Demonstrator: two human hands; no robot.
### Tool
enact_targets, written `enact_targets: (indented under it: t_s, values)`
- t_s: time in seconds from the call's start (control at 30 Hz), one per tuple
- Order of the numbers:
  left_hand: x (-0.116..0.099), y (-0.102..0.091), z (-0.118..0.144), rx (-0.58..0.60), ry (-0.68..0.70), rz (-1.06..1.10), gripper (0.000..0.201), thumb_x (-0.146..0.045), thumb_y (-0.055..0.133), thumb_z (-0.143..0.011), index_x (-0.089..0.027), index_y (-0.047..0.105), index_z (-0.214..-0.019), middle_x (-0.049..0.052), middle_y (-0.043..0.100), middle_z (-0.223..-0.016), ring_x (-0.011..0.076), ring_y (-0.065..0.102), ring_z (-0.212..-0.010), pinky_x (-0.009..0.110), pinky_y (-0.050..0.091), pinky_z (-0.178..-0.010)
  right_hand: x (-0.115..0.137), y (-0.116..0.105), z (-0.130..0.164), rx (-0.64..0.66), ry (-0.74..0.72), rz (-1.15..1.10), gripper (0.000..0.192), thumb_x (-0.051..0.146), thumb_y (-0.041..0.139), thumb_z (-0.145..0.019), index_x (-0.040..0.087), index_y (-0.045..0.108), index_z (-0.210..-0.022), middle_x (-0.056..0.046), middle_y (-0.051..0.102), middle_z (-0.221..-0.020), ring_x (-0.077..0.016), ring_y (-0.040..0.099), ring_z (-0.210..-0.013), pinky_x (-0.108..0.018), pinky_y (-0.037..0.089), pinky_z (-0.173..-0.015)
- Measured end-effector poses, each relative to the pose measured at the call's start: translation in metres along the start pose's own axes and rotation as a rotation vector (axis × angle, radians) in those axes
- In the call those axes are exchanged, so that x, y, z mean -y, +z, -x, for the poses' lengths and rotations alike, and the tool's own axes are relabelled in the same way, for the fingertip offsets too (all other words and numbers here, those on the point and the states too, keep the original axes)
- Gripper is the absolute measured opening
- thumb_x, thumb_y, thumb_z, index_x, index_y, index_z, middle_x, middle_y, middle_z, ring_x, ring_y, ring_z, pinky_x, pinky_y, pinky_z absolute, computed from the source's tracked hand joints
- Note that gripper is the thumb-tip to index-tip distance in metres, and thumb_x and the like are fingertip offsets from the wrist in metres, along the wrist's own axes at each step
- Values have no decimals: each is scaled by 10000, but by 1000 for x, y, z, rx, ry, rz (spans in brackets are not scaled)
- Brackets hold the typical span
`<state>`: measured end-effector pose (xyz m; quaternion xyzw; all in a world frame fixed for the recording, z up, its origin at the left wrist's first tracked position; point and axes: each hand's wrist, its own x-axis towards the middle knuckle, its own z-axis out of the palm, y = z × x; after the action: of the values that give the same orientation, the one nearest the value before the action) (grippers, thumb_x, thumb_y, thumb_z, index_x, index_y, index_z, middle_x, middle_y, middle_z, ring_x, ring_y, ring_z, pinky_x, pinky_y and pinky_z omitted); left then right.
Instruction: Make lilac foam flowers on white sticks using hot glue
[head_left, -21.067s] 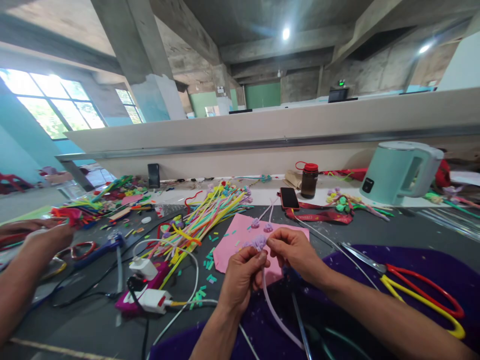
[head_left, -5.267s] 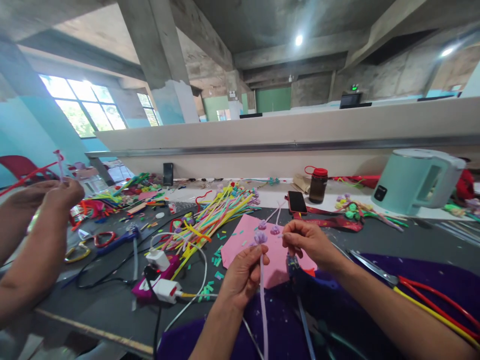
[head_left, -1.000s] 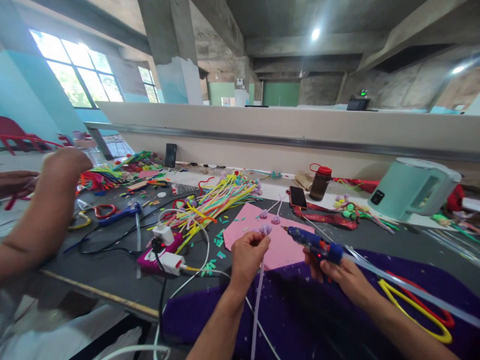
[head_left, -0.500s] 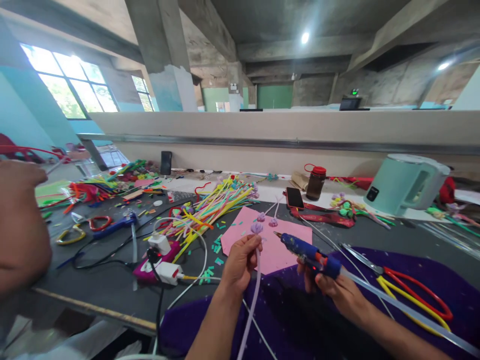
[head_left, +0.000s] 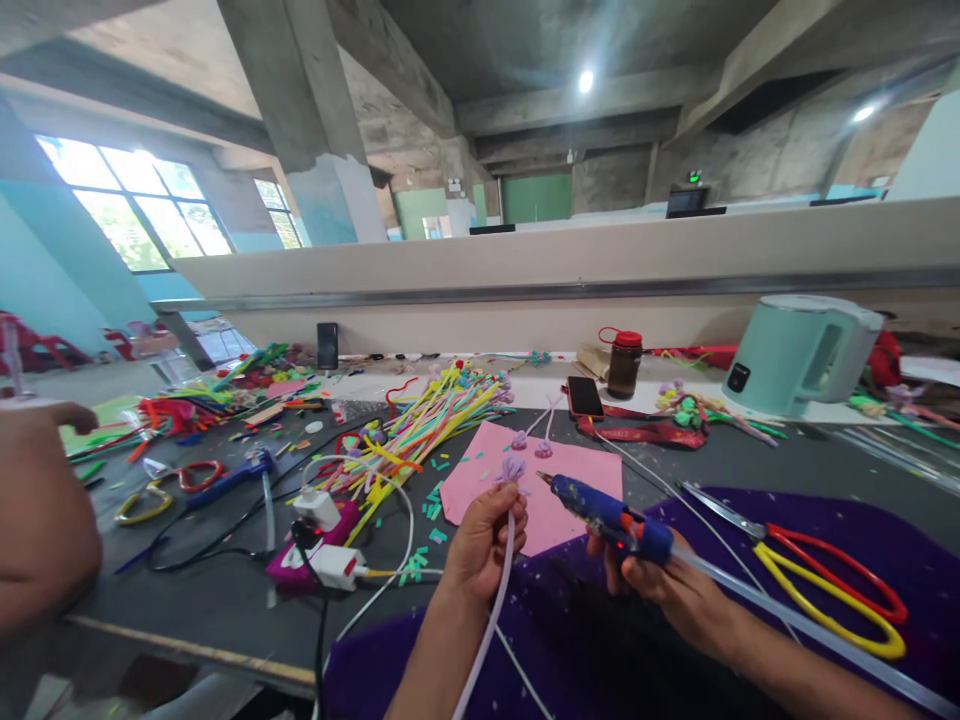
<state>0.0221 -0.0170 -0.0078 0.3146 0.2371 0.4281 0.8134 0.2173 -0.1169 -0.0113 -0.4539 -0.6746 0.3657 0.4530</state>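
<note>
My left hand [head_left: 486, 540] pinches a lilac pipe-cleaner flower [head_left: 513, 469] just under its bloom, and the long pale stem [head_left: 491, 625] trails down past my wrist. In my right hand [head_left: 652, 580] is a blue hot glue gun [head_left: 604, 510], its metal tip pointing left toward the flower, a short gap apart from it. A clear glue stick [head_left: 787, 610] runs out of the gun's back. Beneath the flower lies a pink sheet [head_left: 566, 530], with two more small lilac flowers [head_left: 543, 447] on it.
Red-and-yellow-handled scissors [head_left: 825, 575] rest on purple cloth at right. At left are a power strip [head_left: 330, 550] with cables, a second glue gun [head_left: 232, 480] and a pipe-cleaner bundle [head_left: 435, 420]. A phone [head_left: 585, 397], bottle [head_left: 624, 365] and kettle [head_left: 795, 355] stand behind. Another person's arm [head_left: 49, 500] is far left.
The glue gun's tip has shifted slightly left, still apart from the flower. The other person's forearm has lowered at the far left. The camera view has tilted a little.
</note>
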Motion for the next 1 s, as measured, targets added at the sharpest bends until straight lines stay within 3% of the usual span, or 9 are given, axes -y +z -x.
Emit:
enact_targets:
  t_s: [0.13,0.47,0.67,0.77,0.93,1.0]
  values:
    - [4,-1,0,-129,101,-205,234,-270,715,-640,-116,540,-621,-48,510,-495,-28,317,-310,93,188,-304,10,0,1,16,20,36,437,584,369,-830,201,566,-908,-27,533,-701,-161,484,-588,-266,387,-528]
    - [7,4,1,-215,159,-403,283,-359,707,-615,-129,545,-596,-63,475,-453,-3,298,-307,132,168,-309,1,2,3,28,28,7,480,568,349,-853,164,571,-988,-43,558,-724,-158,504,-627,-264,394,-571]
    - [12,6,0,-352,339,-568,265,-347,725,-589,-124,583,-603,-70,470,-459,14,313,-355,148,213,-347,2,4,4,24,51,-6,472,577,378,-836,168,579,-958,-28,541,-675,-143,465,-570,-250,379,-518]
    - [12,6,1,-354,369,-596,257,-347,714,-607,-122,588,-604,-73,456,-453,16,301,-362,151,206,-354,-1,4,3,27,46,20,476,576,362,-843,169,584,-953,-33,550,-696,-146,468,-581,-254,380,-528]
    - [10,5,1,-321,297,-537,266,-367,696,-609,-130,574,-601,-55,499,-483,26,306,-356,165,219,-355,-16,3,1,-11,40,20,462,550,356,-856,160,587,-946,-37,566,-700,-162,504,-611,-273,386,-572]
    - [10,4,0,-339,341,-614,249,-361,679,-623,-136,575,-602,-58,489,-486,35,325,-374,171,250,-381,-15,3,2,2,48,9,472,562,354,-851,163,577,-968,-34,565,-692,-166,504,-612,-276,387,-570]
